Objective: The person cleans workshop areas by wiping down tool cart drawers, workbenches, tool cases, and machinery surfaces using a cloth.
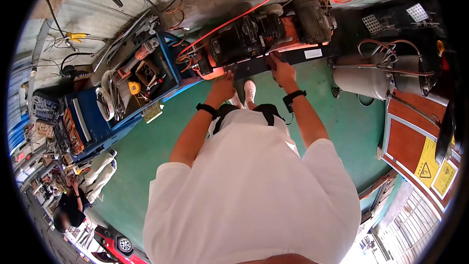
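A compressor-like machine with black cylinder bodies [237, 41] and orange parts stands against the wall, a finned motor [312, 18] at its right end. Along its front runs a dark panel [244, 71] bearing a white label [313, 54]. My left hand [223, 88] is at the panel's left part, beside the orange base [211, 74], fingers stretched toward it. Farther right, my right hand [284, 73] has its fingers bent together at the panel's upper edge, around something dark and too small to make out. Dark bands circle both wrists.
On the left, a blue workbench [93, 112] carries an angle grinder [141, 54], a yellow tape measure [134, 87] and toolboxes. A metal tank [364, 77] stands right. An orange hose [244, 12] crosses above the machine. Another person [71, 205] works at lower left, near a red car [115, 247].
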### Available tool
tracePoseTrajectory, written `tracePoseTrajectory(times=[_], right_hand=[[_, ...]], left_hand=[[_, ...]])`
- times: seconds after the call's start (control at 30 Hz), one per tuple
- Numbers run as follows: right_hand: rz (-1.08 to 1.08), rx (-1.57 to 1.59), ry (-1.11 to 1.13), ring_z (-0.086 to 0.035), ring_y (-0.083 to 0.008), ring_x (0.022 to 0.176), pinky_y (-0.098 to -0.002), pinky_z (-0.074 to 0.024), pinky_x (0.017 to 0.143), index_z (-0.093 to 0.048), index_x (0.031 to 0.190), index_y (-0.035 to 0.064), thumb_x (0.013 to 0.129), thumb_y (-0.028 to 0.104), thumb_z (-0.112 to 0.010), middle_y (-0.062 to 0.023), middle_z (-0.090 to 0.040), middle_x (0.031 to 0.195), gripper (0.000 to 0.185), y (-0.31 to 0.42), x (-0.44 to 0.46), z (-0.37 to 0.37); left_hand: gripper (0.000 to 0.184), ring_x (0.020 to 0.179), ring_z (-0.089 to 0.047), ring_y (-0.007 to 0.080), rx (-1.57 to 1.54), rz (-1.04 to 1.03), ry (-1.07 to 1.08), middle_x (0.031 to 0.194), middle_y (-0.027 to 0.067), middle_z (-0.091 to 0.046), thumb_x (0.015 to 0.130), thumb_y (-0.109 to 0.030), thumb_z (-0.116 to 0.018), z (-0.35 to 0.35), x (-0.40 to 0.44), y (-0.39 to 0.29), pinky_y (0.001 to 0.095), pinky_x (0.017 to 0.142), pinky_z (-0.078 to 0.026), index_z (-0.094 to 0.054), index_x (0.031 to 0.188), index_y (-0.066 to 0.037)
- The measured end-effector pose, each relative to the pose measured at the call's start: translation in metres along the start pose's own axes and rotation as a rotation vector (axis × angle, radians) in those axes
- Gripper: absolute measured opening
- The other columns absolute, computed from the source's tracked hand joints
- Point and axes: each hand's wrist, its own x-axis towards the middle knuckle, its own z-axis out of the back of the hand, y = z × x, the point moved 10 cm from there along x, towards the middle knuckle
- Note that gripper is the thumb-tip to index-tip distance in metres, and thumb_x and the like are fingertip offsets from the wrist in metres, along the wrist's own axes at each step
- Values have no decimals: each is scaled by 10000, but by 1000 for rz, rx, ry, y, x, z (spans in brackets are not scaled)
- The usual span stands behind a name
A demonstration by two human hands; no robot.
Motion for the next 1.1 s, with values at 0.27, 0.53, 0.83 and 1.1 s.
tracePoseTrajectory(times=[0.27, 0.53, 0.83, 1.1], right_hand=[[-250, 64, -150, -671, -392, 855, -503, -546, 755, -526, 1328, 274, 795, 308, -643, -181, -693, 920, 546, -55, 21, 19], [1, 175, -110, -658, -399, 912, -514, -534, 769, -542, 1305, 322, 805, 293, -631, -182, -692, 969, 509, 8, -6, -10], [-288, 102, -132, -668, -357, 904, -491, -542, 736, -660, 1166, 203, 823, 232, -598, -160, -686, 1011, 350, -112, 15, 9], [653, 414, 131, -679, -317, 883, -367, -540, 768, -602, 1225, 98, 794, 189, -693, -154, -692, 1015, 450, 124, -57, -2]], left_hand=[[643, 1378, -366, 261, -32, -75, -74, 1508, 123, -353, 793, -216, -600, -1, -5, 5, 482, 1067, -373, -420, 1382, -33], [645, 1402, -329, 253, -95, -63, -42, 1534, 105, -313, 821, -193, -570, -12, -5, 9, 489, 1092, -346, -378, 1419, -47], [627, 1405, -324, 242, -95, -53, 29, 1539, 101, -303, 824, -184, -544, -3, -4, 10, 520, 1065, -371, -383, 1419, -72], [812, 1418, -290, 282, -88, -96, 95, 1560, 98, -256, 815, -420, -641, 8, -13, 6, 590, 1077, -303, -295, 1480, -107]])
